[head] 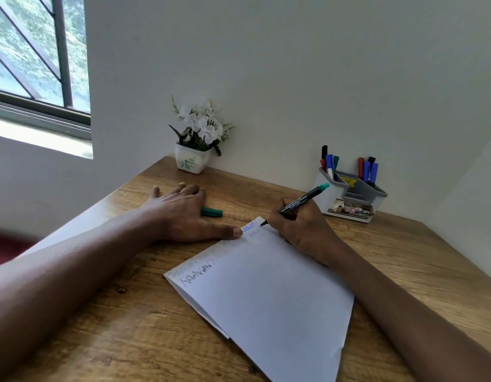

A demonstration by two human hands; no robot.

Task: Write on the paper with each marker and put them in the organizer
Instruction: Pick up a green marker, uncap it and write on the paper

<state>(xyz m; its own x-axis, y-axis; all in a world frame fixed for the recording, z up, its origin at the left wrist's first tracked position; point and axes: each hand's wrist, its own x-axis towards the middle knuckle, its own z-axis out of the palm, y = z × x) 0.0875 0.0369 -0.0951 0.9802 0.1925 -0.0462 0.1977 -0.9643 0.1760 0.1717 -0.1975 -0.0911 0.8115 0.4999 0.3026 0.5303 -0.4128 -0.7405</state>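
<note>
White paper [269, 293] lies on the wooden desk, with scribbled lines along its far edge. My right hand [299, 224] grips a black marker with a green end [299, 202], its tip touching the paper's far corner. My left hand [183, 213] lies flat on the desk, its thumb pressing the paper's edge. A green marker cap [211, 212] lies on the desk just beyond my left hand. The grey organizer [352, 197] stands at the back right and holds several markers in red, blue, green and black.
A white pot of white flowers [196, 144] stands against the wall at the back of the desk [101, 326]. A window is at the upper left. Walls close in the desk at the back and right.
</note>
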